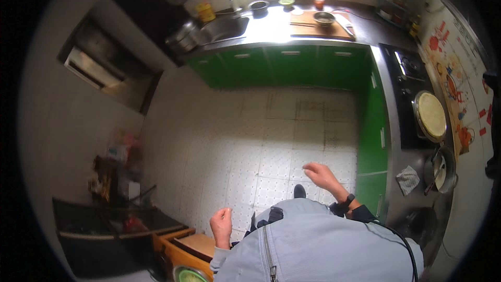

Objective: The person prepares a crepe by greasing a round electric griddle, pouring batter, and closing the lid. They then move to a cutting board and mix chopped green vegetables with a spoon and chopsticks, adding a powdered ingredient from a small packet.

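My left hand (pixel 222 224) hangs beside my body at the lower middle, fingers curled in, with nothing seen in it. Close by it is an open wooden drawer (pixel 194 244) with a brown board in it. My right hand (pixel 322 176) is held out over the tiled floor, fingers loosely bent and apart from the thumb, holding nothing. A dark watch (pixel 345 202) is on that wrist. Neither hand touches anything. The green cabinet (pixel 371 188) at the right is nearest to my right hand.
A black stove (pixel 407 94) bears a round pan with a pale flatbread (pixel 432 115). Nearer are a wok (pixel 443 169) and a folded cloth (pixel 408 180). Along the far counter are a sink (pixel 224 28), a cutting board (pixel 308 30) and a metal bowl (pixel 324 18). A green-rimmed bowl (pixel 189 274) stands lower left.
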